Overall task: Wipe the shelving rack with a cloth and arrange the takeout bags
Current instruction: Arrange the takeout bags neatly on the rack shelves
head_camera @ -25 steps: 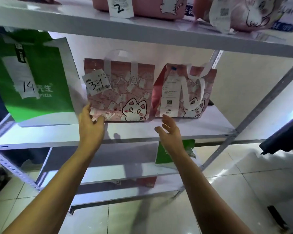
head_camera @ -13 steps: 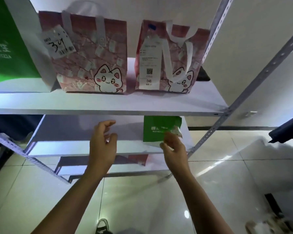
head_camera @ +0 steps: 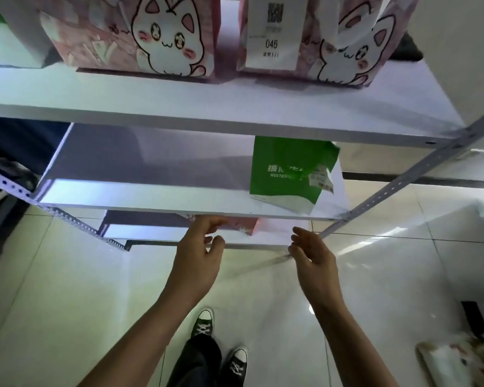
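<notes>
Both hands reach toward the lowest shelf: the left hand [head_camera: 197, 263] has loosely curled fingers and the right hand [head_camera: 313, 258] relaxed, spread ones, and neither holds anything. Just beyond the left fingertips a pink bag [head_camera: 239, 225] peeks from under the board above. On that board a glossy green paper bag [head_camera: 287, 174] stands upright, while two pink cat-print bags [head_camera: 140, 37] [head_camera: 344, 43] stand on the smooth white shelving rack [head_camera: 207, 107].
</notes>
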The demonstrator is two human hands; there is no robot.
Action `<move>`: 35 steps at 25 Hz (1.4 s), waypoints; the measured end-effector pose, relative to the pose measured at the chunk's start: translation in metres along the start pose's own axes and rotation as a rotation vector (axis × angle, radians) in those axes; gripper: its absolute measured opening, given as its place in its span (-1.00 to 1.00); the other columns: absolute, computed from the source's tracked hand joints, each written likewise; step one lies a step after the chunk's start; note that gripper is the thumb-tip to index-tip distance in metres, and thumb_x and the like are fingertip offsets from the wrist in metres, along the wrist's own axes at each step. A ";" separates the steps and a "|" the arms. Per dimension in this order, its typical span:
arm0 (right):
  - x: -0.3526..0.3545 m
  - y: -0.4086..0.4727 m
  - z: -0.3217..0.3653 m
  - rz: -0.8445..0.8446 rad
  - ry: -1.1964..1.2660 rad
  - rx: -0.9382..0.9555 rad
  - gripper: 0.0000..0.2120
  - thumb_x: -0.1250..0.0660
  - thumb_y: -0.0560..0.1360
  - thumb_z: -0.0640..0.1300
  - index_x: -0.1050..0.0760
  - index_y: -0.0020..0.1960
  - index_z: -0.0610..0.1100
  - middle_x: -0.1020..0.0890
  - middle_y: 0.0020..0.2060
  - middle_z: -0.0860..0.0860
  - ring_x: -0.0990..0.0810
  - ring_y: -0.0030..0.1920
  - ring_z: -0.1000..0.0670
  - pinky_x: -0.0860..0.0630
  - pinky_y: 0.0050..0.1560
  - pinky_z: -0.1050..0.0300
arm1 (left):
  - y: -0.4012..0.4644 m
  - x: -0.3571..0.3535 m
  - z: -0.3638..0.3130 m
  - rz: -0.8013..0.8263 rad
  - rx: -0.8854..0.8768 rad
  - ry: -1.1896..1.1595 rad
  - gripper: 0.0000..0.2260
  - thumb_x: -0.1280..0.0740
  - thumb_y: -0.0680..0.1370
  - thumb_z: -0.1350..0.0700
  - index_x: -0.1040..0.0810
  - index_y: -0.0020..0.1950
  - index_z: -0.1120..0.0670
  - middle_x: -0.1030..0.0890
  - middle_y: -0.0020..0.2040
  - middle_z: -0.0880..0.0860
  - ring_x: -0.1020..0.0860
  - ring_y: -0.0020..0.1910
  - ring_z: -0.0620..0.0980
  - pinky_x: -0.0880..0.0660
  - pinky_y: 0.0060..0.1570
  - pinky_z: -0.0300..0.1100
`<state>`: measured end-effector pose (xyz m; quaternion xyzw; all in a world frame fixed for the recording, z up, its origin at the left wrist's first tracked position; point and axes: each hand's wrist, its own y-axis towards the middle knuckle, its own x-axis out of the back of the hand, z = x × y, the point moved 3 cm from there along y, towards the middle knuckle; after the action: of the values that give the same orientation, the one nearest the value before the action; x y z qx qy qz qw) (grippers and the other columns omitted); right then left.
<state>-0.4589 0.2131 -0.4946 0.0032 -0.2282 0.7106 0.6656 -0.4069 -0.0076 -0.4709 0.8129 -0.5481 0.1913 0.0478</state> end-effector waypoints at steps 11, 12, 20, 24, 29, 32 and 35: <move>-0.024 0.023 -0.053 -0.030 -0.006 -0.060 -0.64 -0.33 0.58 -0.27 -0.57 0.24 0.12 -0.69 0.10 0.15 -0.65 0.13 0.17 -0.51 0.03 0.35 | -0.006 -0.018 0.075 0.034 0.144 0.013 -0.65 -0.23 0.59 0.28 -0.57 0.11 -0.18 -0.60 0.11 -0.32 -0.50 0.18 -0.34 -0.40 0.11 -0.38; -0.023 0.028 -0.055 -0.037 -0.004 -0.058 -0.63 -0.33 0.58 -0.28 -0.57 0.23 0.13 -0.70 0.10 0.15 -0.65 0.13 0.17 -0.52 0.04 0.34 | 0.000 -0.024 0.077 0.044 0.140 0.013 -0.65 -0.23 0.59 0.28 -0.56 0.12 -0.18 -0.60 0.11 -0.33 -0.50 0.18 -0.35 -0.40 0.12 -0.38; -0.003 0.095 -0.050 -0.234 0.028 0.010 -0.42 -0.33 0.58 -0.25 -0.32 0.52 0.12 -0.51 0.36 0.07 -0.50 0.32 0.08 -0.48 0.25 0.14 | 0.098 -0.082 0.060 0.131 0.003 -0.030 -0.53 -0.24 0.62 0.21 -0.33 0.48 -0.15 -0.46 0.39 -0.17 -0.47 0.29 -0.17 -0.38 0.11 -0.39; -0.008 0.122 -0.055 -0.213 0.038 0.028 -0.30 -0.35 0.57 -0.23 -0.18 0.58 0.21 -0.38 0.40 0.20 -0.37 0.38 0.15 -0.38 0.46 -0.08 | 0.139 -0.105 0.069 0.128 0.018 -0.073 -0.41 -0.24 0.62 0.23 -0.15 0.57 -0.17 -0.30 0.52 -0.14 -0.40 0.37 -0.08 -0.40 0.05 -0.33; -0.007 0.147 -0.059 -0.219 0.026 0.052 -0.31 -0.35 0.55 -0.22 -0.22 0.56 0.22 -0.46 0.44 0.12 -0.43 0.41 0.09 -0.46 0.34 0.00 | 0.160 -0.126 0.080 0.192 0.014 -0.098 -0.39 -0.24 0.62 0.21 -0.11 0.56 -0.23 -0.29 0.53 -0.15 -0.36 0.41 -0.03 -0.43 0.21 -0.22; -0.001 0.162 -0.055 -0.202 0.033 0.057 -0.33 -0.35 0.54 -0.22 -0.24 0.55 0.21 -0.50 0.41 0.13 -0.48 0.40 0.04 -0.48 0.27 0.05 | 0.160 -0.138 0.079 0.213 -0.010 -0.110 -0.35 -0.23 0.60 0.22 -0.07 0.57 -0.26 -0.26 0.54 -0.14 -0.35 0.44 -0.04 -0.38 0.17 -0.29; 0.005 0.180 -0.050 -0.209 0.029 0.061 -0.34 -0.35 0.55 -0.20 -0.24 0.55 0.20 -0.51 0.40 0.15 -0.50 0.38 0.05 -0.44 0.39 -0.06 | 0.160 -0.148 0.081 0.231 -0.022 -0.100 -0.34 -0.21 0.59 0.23 -0.06 0.56 -0.26 -0.25 0.54 -0.14 -0.36 0.42 -0.06 -0.35 0.08 -0.42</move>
<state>-0.6148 0.2320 -0.5955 0.0370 -0.1954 0.6438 0.7389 -0.5799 0.0352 -0.6202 0.7521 -0.6420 0.1487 0.0071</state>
